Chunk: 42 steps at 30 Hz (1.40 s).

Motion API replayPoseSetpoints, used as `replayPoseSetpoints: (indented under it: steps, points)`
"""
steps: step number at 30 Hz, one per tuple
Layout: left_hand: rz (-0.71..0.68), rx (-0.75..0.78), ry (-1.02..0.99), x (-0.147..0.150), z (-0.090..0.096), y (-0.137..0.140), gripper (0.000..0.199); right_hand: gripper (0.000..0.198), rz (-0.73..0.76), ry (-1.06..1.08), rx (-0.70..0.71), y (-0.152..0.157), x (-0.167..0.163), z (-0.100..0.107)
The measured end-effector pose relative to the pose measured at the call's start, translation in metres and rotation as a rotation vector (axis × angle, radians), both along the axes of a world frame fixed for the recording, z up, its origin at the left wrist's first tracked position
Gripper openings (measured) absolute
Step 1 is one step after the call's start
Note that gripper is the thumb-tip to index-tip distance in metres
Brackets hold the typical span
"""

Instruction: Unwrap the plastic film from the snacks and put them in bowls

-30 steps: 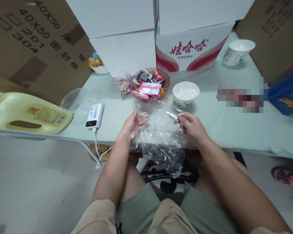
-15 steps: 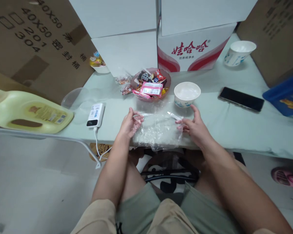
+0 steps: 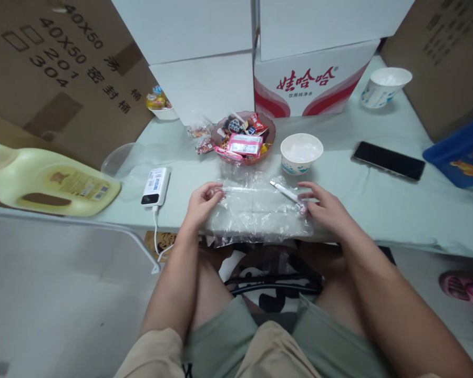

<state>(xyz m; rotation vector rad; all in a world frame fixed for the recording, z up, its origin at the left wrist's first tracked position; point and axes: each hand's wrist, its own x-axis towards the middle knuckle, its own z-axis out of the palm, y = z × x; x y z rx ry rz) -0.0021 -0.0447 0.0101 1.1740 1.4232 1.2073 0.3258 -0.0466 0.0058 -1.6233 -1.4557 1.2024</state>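
Note:
A crinkled clear plastic bag (image 3: 256, 212) lies spread at the table's front edge, between my hands. My left hand (image 3: 203, 205) is closed, thumb and fingers pinching the bag's left edge. My right hand (image 3: 324, 207) grips the bag's right side, its fingers curled and the index finger raised. A slim white stick-like tool (image 3: 286, 192) with a grey tip slants across the bag; its pinkish lower end meets my right fingertips. Just beyond stands a white paper bowl (image 3: 301, 152) with a blue pattern. A pink translucent bowl (image 3: 270, 147) holds wrapped sweets and a pink packet (image 3: 245, 144).
A power bank (image 3: 156, 186) with a white cable and a yellow jug (image 3: 59, 181) are on the left. A phone (image 3: 389, 160), another paper bowl (image 3: 384, 89) and a blue container (image 3: 461, 152) are on the right. Boxes (image 3: 311, 79) line the back.
My hands have moved apart, stretching the bag wider and flatter. My left hand has shifted left and closed on the edge; more of the white tool shows beside my right hand.

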Motion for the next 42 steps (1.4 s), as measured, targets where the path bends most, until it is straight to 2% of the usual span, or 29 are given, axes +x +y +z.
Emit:
replayPoseSetpoints:
  steps: [3,6,7,9,11,13,15,16,19,21,24,27,28,30,33,35,37,40,42]
  points:
    - [-0.079,0.03,0.095,-0.006,-0.004,-0.001,0.038,0.045,0.025,-0.032,0.061,0.001,-0.003,-0.004]
    - [-0.08,0.032,0.215,-0.01,-0.009,-0.001,0.042,0.052,0.064,-0.167,0.114,0.003,-0.006,-0.007]
    - [-0.066,0.051,0.278,-0.011,-0.01,0.0,0.04,0.049,0.065,-0.228,0.14,0.003,-0.006,-0.008]
    - [-0.05,0.11,0.405,-0.013,-0.011,0.001,0.026,0.031,0.046,-0.325,0.211,0.003,-0.006,-0.009]
    - [-0.05,0.17,0.464,-0.015,-0.01,0.001,0.013,0.016,-0.019,-0.36,0.354,0.003,-0.004,-0.008]
    - [-0.06,0.215,0.4,-0.015,-0.006,0.0,0.02,0.015,-0.088,-0.316,0.533,0.003,-0.001,-0.006]
    - [-0.091,0.221,0.2,-0.014,-0.001,-0.002,0.035,0.021,-0.06,-0.17,0.602,0.001,0.001,-0.001]
    - [-0.105,0.197,0.069,-0.013,0.001,-0.003,0.041,0.026,0.004,-0.066,0.565,-0.001,0.001,0.001]
    - [-0.105,0.018,-0.288,-0.008,0.009,-0.006,0.046,0.035,0.211,0.239,0.301,-0.005,-0.003,0.006]
    - [-0.129,-0.122,-0.412,-0.005,0.012,-0.007,0.046,0.043,0.249,0.349,0.149,-0.007,-0.008,0.008]
    - [-0.205,-0.256,-0.375,-0.001,0.014,-0.004,0.06,0.054,0.174,0.391,0.01,-0.006,-0.013,0.01]
    - [-0.119,-0.264,-0.236,0.001,0.015,0.002,0.067,0.074,0.078,0.348,-0.068,-0.004,-0.006,0.01]
    - [-0.079,-0.256,-0.211,0.002,0.015,0.004,0.068,0.076,0.057,0.318,-0.084,-0.003,-0.001,0.01]
    - [-0.044,-0.256,-0.193,0.002,0.015,0.006,0.071,0.063,-0.028,0.223,-0.037,0.0,0.01,0.008]
    - [-0.125,-0.296,-0.203,0.002,0.013,0.007,0.071,0.036,-0.183,0.068,0.238,0.006,0.017,0.004]
    - [-0.249,-0.332,-0.216,0.003,0.01,0.007,0.073,0.032,-0.081,0.071,0.362,0.01,0.009,0.001]
    - [-0.394,-0.353,-0.226,0.006,0.007,0.007,0.076,0.042,0.175,0.146,0.355,0.014,-0.008,-0.002]
    - [-0.587,-0.348,-0.27,0.016,0.006,0.008,0.081,0.069,0.506,0.269,0.18,0.019,-0.038,-0.003]
    - [-0.647,-0.34,-0.294,0.022,0.006,0.01,0.084,0.066,0.693,0.325,-0.031,0.02,-0.052,-0.002]
